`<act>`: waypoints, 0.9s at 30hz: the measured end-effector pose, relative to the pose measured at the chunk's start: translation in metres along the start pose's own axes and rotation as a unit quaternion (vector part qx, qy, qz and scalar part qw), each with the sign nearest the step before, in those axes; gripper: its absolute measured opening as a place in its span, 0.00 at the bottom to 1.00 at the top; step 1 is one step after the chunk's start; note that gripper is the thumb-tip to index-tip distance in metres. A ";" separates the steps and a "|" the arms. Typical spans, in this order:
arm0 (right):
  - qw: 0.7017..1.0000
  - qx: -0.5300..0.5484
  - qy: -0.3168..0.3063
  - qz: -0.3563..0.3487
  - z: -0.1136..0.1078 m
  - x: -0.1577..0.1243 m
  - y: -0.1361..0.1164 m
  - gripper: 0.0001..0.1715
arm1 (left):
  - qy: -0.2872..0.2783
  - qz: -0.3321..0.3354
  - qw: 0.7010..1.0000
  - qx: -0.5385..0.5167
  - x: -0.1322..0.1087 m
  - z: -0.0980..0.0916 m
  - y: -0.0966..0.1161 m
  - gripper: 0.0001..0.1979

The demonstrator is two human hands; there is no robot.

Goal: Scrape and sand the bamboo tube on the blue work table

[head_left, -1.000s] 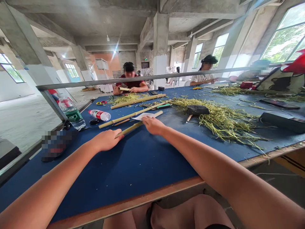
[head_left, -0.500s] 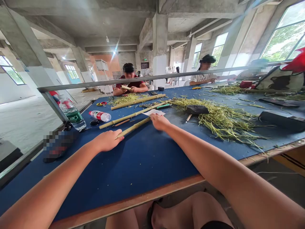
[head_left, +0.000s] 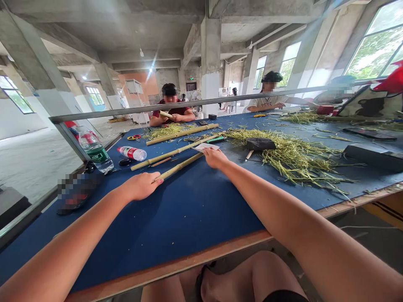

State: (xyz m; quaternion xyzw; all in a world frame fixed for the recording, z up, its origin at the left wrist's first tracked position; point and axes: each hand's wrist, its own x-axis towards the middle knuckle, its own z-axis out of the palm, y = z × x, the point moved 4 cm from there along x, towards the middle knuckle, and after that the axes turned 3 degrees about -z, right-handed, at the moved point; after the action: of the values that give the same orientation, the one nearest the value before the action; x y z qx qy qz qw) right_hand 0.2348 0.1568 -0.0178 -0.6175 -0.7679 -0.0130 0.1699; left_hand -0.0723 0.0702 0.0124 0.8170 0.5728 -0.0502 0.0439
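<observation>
My left hand (head_left: 143,186) is wrapped around the near end of a slim bamboo pole (head_left: 179,167), which slants away to the right above the blue tabletop (head_left: 170,226). At the pole's far end, my right hand (head_left: 215,158) is closed on a thin white sheet (head_left: 206,147); whether it is paper or cloth I cannot tell. The sheet covers that end of the pole. Just beyond lies a longer bamboo pole (head_left: 170,153), with a short brown stick (head_left: 161,162) between the two.
Shaved green strips (head_left: 299,159) are heaped at right, with a dark block (head_left: 261,144) on them. Two water bottles (head_left: 132,153) (head_left: 96,149) are at left. Another bamboo pole (head_left: 182,134) lies farther back. A metal rail (head_left: 189,102) crosses ahead; co-workers sit beyond it.
My right hand and the white sheet have slid a little away and to the right along the pole, baring slightly more of it. My left hand has stayed in place.
</observation>
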 end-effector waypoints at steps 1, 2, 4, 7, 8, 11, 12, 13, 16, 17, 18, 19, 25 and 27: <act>1.000 0.001 0.000 0.007 -0.001 0.000 0.001 0.30 | -0.002 0.002 1.000 -0.002 0.000 0.000 0.000 0.24; 1.000 0.004 -0.002 -0.006 0.000 -0.002 -0.005 0.30 | -0.003 0.004 1.000 -0.004 0.000 -0.001 0.000 0.24; 0.997 0.013 -0.012 -0.077 0.004 -0.009 -0.033 0.29 | -0.008 0.005 1.000 -0.005 -0.001 -0.001 0.001 0.25; 0.978 0.029 -0.013 -0.208 0.011 -0.025 -0.087 0.29 | -0.018 -0.006 1.000 -0.003 -0.001 -0.002 0.001 0.25; 0.971 0.034 -0.006 -0.238 0.012 -0.031 -0.101 0.29 | -0.018 -0.008 1.000 -0.003 -0.002 -0.002 0.001 0.25; 0.960 0.039 0.007 -0.278 0.010 -0.039 -0.118 0.28 | -0.011 -0.009 1.000 0.000 -0.002 -0.002 0.002 0.25; 0.962 0.034 0.006 -0.271 0.008 -0.038 -0.114 0.28 | -0.009 -0.009 1.000 0.003 -0.002 -0.002 0.002 0.25; 0.967 0.027 0.002 -0.253 0.005 -0.036 -0.106 0.27 | -0.009 -0.008 1.000 0.007 -0.002 -0.002 0.002 0.25; 0.990 0.001 -0.013 -0.143 -0.008 -0.024 -0.069 0.26 | -0.008 -0.005 1.000 0.017 -0.001 -0.001 0.001 0.26; 0.995 -0.004 -0.014 -0.100 -0.013 -0.021 -0.057 0.26 | -0.007 -0.002 1.000 0.020 -0.001 0.000 0.000 0.27; 0.998 -0.008 -0.012 -0.062 -0.019 -0.019 -0.047 0.26 | -0.004 0.000 1.000 0.022 0.000 0.000 0.000 0.27; 0.999 -0.011 -0.009 -0.034 -0.024 -0.018 -0.040 0.27 | -0.002 0.002 1.000 0.024 0.000 0.001 -0.001 0.27; 0.992 0.008 -0.010 -0.129 -0.030 -0.029 -0.061 0.26 | -0.007 -0.008 1.000 0.016 0.003 0.004 -0.003 0.28; 0.981 0.032 -0.005 -0.192 -0.026 -0.034 -0.073 0.26 | -0.006 -0.010 1.000 0.017 0.003 0.003 -0.002 0.28</act>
State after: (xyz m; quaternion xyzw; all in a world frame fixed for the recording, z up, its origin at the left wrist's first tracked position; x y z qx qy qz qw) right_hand 0.1777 0.1012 0.0107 -0.4527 -0.8731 -0.0180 0.1803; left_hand -0.0733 0.0735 0.0089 0.8114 0.5798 -0.0655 0.0332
